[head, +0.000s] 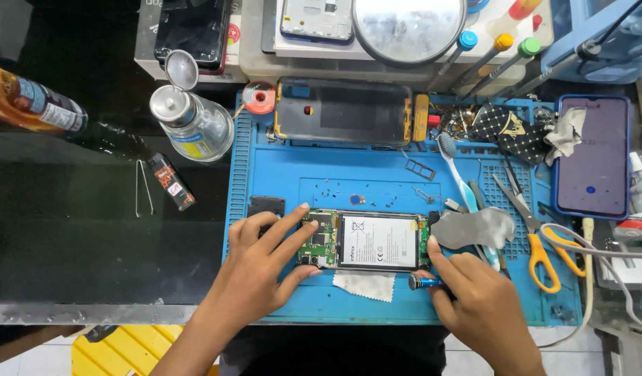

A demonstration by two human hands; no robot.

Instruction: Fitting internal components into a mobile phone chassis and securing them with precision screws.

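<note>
An opened phone (366,240) lies back-up on the blue work mat (377,184), showing its white battery and green circuit boards. My left hand (262,268) rests on the phone's left end, fingers spread on the board and edge. My right hand (478,299) touches the phone's right end with its forefinger and holds a small blue-handled screwdriver (422,282) lying sideways near the mat's front edge. A white cloth scrap (366,284) lies just below the phone.
On the mat are a phone back frame (342,111), a toothbrush (455,167), tweezers, yellow-handled scissors (537,244), a grey cloth (474,226) and tiny screws. A second phone in a blue case (591,157) lies right. A glass solvent bottle (192,122) stands left.
</note>
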